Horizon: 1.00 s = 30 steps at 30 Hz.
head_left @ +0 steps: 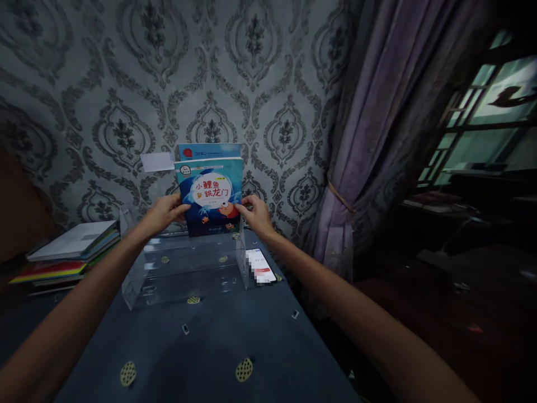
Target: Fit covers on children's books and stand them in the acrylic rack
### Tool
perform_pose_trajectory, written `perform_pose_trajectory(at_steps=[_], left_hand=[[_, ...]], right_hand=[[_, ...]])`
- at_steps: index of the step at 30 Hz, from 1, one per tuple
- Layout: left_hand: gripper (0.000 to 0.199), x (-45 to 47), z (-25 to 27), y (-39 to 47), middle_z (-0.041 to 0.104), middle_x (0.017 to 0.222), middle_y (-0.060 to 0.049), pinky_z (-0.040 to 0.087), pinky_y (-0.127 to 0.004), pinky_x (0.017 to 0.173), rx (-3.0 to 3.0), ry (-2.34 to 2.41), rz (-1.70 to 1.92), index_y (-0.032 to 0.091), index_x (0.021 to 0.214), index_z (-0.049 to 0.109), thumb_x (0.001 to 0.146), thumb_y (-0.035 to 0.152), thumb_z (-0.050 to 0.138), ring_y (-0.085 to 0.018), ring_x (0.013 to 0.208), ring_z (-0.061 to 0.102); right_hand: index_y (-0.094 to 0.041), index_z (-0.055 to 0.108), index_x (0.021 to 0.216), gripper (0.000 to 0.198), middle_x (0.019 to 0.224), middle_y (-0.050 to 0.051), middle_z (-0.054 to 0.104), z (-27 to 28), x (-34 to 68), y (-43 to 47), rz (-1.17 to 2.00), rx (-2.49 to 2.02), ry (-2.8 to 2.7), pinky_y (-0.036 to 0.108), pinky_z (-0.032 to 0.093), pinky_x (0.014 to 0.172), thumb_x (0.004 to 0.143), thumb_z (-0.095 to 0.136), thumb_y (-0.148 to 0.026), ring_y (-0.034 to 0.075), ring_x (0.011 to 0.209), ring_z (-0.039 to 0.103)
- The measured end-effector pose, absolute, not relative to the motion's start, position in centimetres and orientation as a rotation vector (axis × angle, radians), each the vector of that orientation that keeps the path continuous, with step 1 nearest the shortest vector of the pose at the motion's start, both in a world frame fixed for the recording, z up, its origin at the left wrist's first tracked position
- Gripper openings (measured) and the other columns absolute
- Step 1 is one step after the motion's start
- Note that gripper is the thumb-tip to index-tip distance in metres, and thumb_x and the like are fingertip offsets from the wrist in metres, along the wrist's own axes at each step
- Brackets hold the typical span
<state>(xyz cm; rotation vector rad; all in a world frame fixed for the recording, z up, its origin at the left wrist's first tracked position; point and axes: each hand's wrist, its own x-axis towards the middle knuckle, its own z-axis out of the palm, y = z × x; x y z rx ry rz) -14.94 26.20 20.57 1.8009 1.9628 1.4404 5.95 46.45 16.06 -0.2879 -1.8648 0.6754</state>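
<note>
A blue picture book [211, 215] with a white oval and red Chinese lettering on its cover stands upright between my hands. My left hand [165, 214] grips its left edge, thumb on the front cover. On the opposite edge, my right hand [257, 215] pinches it the same way. Behind it rises the top of another blue book [213, 150]; what supports that one is hidden. A clear plastic rack [134, 280] stands on the table beneath and around the held book. Whether the book's lower edge touches the rack I cannot tell.
A stack of books [73, 246] lies left of the rack. A lit phone [260, 266] rests just right of it. Patterned wallpaper backs the dark blue tablecloth [201, 358]. A tied purple curtain [342, 218] hangs beyond the table's right edge, with a window farther right.
</note>
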Motion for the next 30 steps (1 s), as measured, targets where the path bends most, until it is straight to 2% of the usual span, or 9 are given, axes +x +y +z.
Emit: perform_pose_trajectory(at_steps=[6,15,22,26,30], left_hand=[[0.042,-14.5,20.3,25.9,0.068,0.071,0.0,0.06,-0.036,0.059,1.809,2.066,1.45,0.021,0.097,0.062,0.076,0.057,0.064,-0.022,0.06,0.068],[0.036,-13.1,20.4,25.7,0.063,0.071,0.001,0.057,-0.033,0.059,1.909,2.094,1.497,0.022,0.085,0.058,0.081,0.057,0.06,-0.019,0.063,0.065],[0.033,-13.0,20.6,26.0,0.061,0.068,0.001,0.054,-0.031,0.055,1.897,2.149,1.513,0.023,0.075,0.052,0.08,0.055,0.06,-0.02,0.062,0.065],[0.038,-13.3,19.7,26.0,0.062,0.062,0.001,0.051,-0.031,0.056,1.889,2.187,1.395,0.023,0.07,0.052,0.079,0.059,0.061,-0.019,0.058,0.064],[0.043,-13.5,18.1,25.8,0.064,0.062,0.0,0.051,-0.033,0.058,1.775,2.17,1.429,0.023,0.073,0.055,0.077,0.066,0.063,-0.021,0.058,0.064]], right_hand=[[-0.022,0.059,0.074,0.017,0.083,0.004,0.063,15.9,6.0,47.3,0.632,-0.221,-1.92,0.034,0.048,0.076,0.081,0.068,-0.035,0.02,0.079,0.058],[-0.023,0.055,0.074,0.018,0.084,0.004,0.06,15.4,6.5,47.6,0.603,-0.228,-1.932,0.033,0.047,0.073,0.083,0.064,-0.036,0.021,0.083,0.056],[-0.023,0.056,0.073,0.018,0.082,0.003,0.06,15.4,6.6,47.9,0.601,-0.254,-1.939,0.034,0.047,0.078,0.083,0.065,-0.034,0.02,0.08,0.055],[-0.022,0.057,0.071,0.018,0.078,0.002,0.057,14.5,6.7,47.6,0.628,-0.261,-1.98,0.035,0.046,0.077,0.081,0.068,-0.032,0.02,0.077,0.055],[-0.021,0.059,0.073,0.015,0.079,0.003,0.057,13.5,6.8,47.4,0.653,-0.272,-2.003,0.034,0.046,0.075,0.081,0.067,-0.031,0.019,0.075,0.055]])
